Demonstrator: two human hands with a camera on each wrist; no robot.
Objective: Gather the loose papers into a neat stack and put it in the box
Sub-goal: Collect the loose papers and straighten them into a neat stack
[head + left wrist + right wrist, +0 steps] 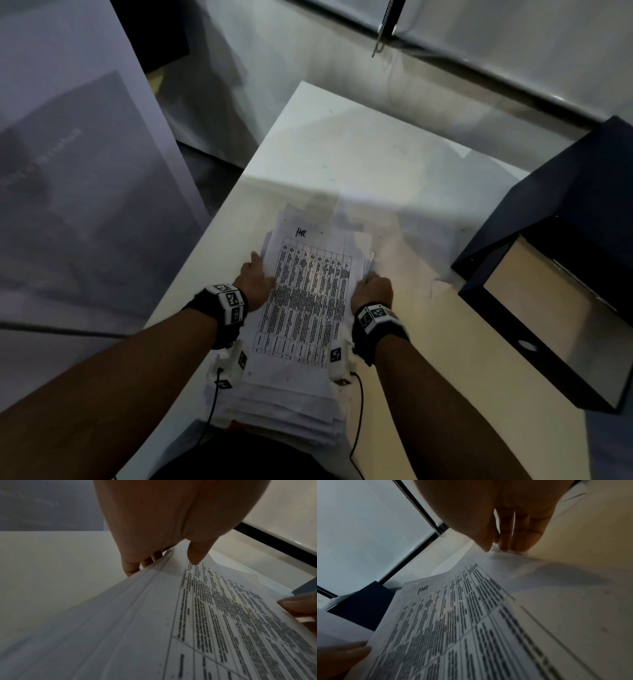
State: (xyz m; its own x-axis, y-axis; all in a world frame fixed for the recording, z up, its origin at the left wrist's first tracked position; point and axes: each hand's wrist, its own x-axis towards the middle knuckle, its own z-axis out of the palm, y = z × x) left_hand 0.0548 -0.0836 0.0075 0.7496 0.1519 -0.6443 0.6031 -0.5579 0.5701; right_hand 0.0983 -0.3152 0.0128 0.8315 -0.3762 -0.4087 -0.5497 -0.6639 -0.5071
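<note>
A thick, uneven stack of papers (308,301) lies on the white table (342,144), its near end hanging over the front edge. The top sheet carries a printed grid and a handwritten "HR". My left hand (257,277) grips the stack's left edge; in the left wrist view the thumb (195,555) lies on the top sheet (214,615) and the fingers (132,569) curl under. My right hand (371,284) pinches the right edge between thumb and fingertips (508,545), above the printed sheet (453,615). The dark blue box (565,363) stands open at the right, showing a tan inside.
The box's raised lid (565,178) leans back at the right. A big grey board (85,171) stands left of the table. A blind cord (380,34) hangs at the back. Thin cables trail from both wrist cameras near the table's front edge.
</note>
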